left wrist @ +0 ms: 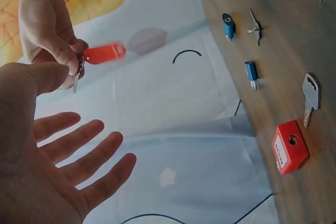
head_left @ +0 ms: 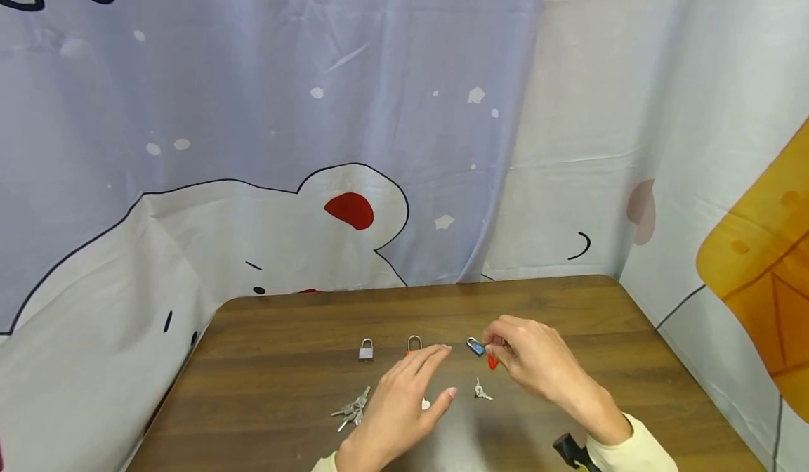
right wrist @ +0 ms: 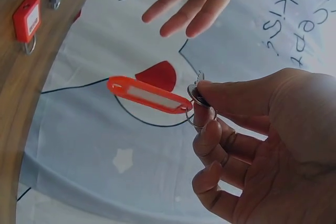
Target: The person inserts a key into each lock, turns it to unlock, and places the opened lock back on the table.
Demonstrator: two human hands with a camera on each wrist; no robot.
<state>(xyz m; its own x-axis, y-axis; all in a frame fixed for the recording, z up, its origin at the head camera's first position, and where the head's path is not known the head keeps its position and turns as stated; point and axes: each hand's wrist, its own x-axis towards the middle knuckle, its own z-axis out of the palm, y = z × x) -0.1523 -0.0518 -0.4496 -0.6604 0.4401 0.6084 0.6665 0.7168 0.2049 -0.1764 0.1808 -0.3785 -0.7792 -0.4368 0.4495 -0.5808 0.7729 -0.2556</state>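
Observation:
My right hand pinches a small key on a metal ring between thumb and index finger. A red key tag dangles from that ring. My left hand is held above the table with its fingers extended and nothing in its grasp. Beyond its fingertips is a red padlock, partly covered in the head view. A single key lies near that padlock. Close to the right hand lies a blue padlock; the left wrist view also shows a second blue padlock.
A grey padlock lies on the wooden table, left of the red one. A bunch of keys is beside the left hand. Some small keys lie between the hands. A printed curtain hangs behind the table.

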